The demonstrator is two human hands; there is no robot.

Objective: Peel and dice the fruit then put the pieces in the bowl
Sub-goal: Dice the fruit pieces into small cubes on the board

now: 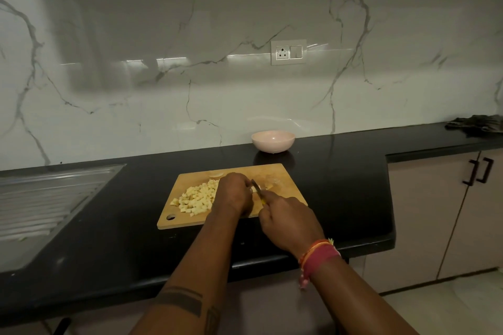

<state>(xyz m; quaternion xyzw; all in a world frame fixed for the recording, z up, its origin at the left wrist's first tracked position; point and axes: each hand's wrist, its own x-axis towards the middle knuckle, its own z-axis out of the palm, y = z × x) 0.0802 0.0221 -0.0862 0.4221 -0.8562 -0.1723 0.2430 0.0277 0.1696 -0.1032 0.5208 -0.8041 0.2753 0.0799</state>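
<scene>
cutting board [283, 182] near counter front edge: right hand [288, 219] grips knife [257, 188], left hand [236, 194] curled over fruit piece [268, 186], diced pile [196, 198] at board's left, bowl [273, 140] behind it.

The left hand [234, 193] covers whatever fruit it holds down on the cutting board [196, 221], so that piece cannot be made out. Just right of its knuckles, the knife [257, 188] shows only a short stretch of blade; the right hand [288, 221] hides the handle. Far right of both hands, a dark cloth [479, 125] is cut off by the frame edge.
</scene>
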